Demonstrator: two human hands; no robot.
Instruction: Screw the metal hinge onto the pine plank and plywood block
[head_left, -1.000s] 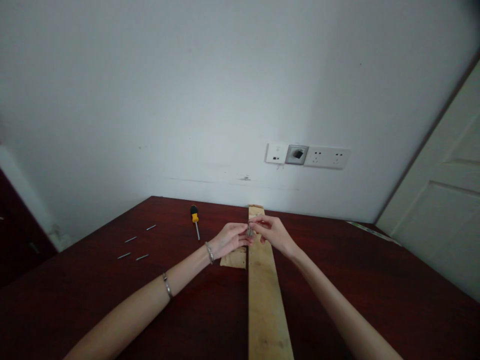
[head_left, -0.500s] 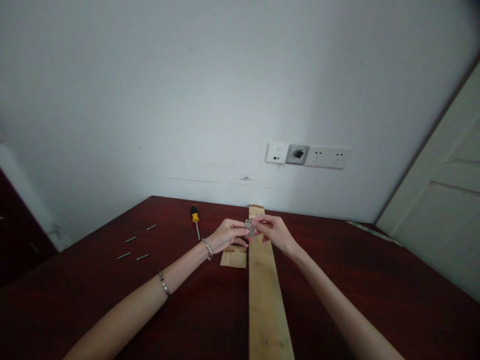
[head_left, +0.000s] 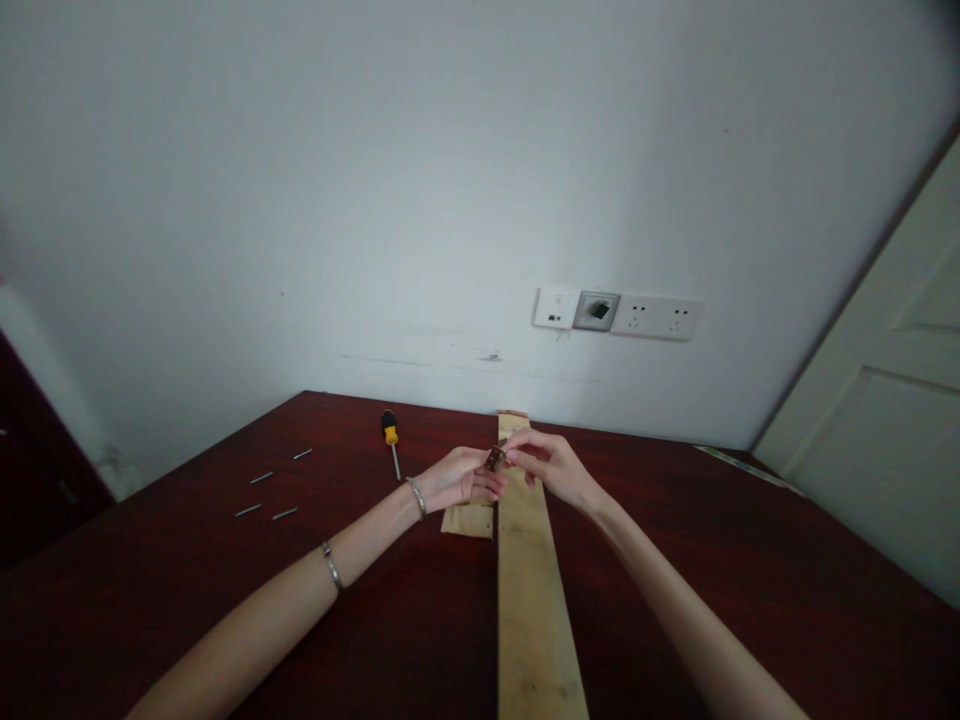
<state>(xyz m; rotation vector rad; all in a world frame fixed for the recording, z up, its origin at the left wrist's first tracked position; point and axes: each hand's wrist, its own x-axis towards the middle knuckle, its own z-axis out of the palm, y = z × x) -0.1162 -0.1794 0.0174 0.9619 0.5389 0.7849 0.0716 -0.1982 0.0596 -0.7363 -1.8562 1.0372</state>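
Observation:
A small metal hinge point(head_left: 495, 458) with holes in its plates is held between both hands, its visible face dark brown. My left hand point(head_left: 463, 478) has it at the fingertips, the fingers curled beneath it. From the other side, the thumb and forefinger of my right hand point(head_left: 544, 465) pinch its edge. Both hands are above the far part of a long wooden board point(head_left: 532, 600). Under my left wrist lies a short wooden piece point(head_left: 469, 519), close to the board's left side; my left hand partly hides it.
A yellow and black screwdriver point(head_left: 390, 437) lies left of my hands on the dark red tabletop point(head_left: 360, 620). Several screws point(head_left: 261, 478) are scattered farther left. Behind the table stands a white wall with sockets point(head_left: 652, 317). A pale door point(head_left: 892, 420) is at the right.
The hinge has been turned in my fingers, from a light grey face to a dark brown one. My left fingers have shifted their hold; my right hand has barely moved.

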